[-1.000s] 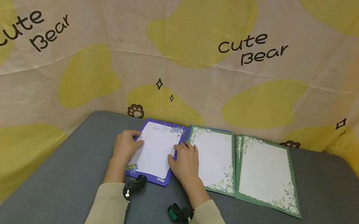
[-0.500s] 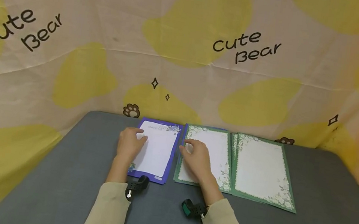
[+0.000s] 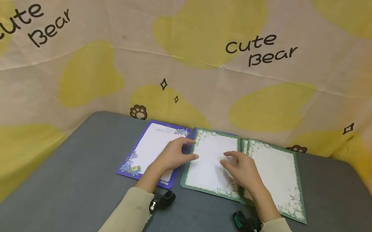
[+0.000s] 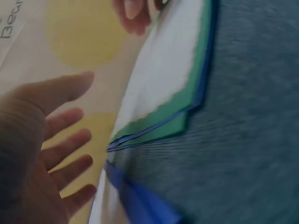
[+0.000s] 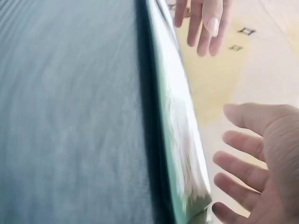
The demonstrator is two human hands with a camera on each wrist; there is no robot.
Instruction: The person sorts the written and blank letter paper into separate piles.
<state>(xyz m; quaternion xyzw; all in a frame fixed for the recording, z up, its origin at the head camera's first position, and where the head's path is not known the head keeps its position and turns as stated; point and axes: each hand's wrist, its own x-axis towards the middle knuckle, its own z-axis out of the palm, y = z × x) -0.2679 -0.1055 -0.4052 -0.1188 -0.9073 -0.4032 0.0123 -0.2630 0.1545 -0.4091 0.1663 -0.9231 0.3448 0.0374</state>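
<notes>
Three stacks of bordered paper lie side by side. The left one is purple-edged paper point(image 3: 151, 137) with corner flowers, partly hidden by my left hand point(image 3: 172, 156). That hand hovers by the left edge of the middle stack of green-bordered paper point(image 3: 208, 174), holding nothing. My right hand point(image 3: 244, 173), also holding nothing, hangs over the middle stack's right side and the right-hand green-bordered paper point(image 3: 273, 172). In the left wrist view, green and blue edges are layered in the middle stack point(image 4: 173, 88). Spread fingers point(image 5: 240, 163) show beside the paper in the right wrist view.
A grey cloth-covered table point(image 3: 192, 226) bears the papers. Close behind its far edge hangs a beige curtain point(image 3: 190, 81) with yellow patches and "Cute Bear" lettering. The middle and right stacks meet, while a narrow gap separates the left one.
Both hands have shifted right: the left off the purple paper's left edge toward the middle stack, the right from the purple paper's right edge to the middle stack's right side.
</notes>
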